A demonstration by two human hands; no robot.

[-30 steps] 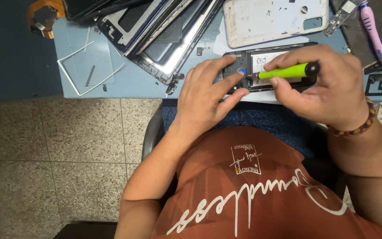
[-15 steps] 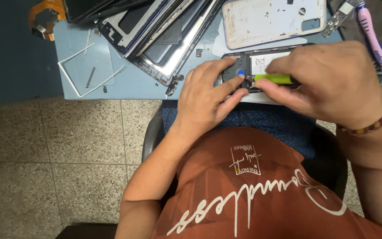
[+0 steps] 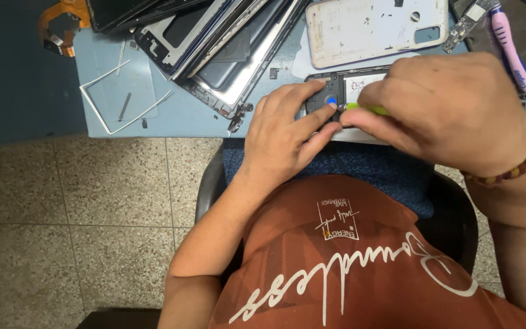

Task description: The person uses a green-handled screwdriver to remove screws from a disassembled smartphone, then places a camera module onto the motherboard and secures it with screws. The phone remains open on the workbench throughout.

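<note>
Left hand [image 3: 287, 131] flat on opened phone [image 3: 336, 100] at near edge of table [image 3: 111, 116]; right hand [image 3: 445, 113] closed around green tool [image 3: 366, 109]; white rectangular label inside phone; beyond, white back cover [image 3: 375, 30], stacked frames [image 3: 226, 49]

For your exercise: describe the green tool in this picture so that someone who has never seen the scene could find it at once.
Start at the blue worktable and go to its near edge, where an opened phone lies under both hands. The green tool is the thin stick poking out of the right hand toward the left hand. Unlike the pink-handled tool lying loose at the far right, it is lime green and held.
</note>
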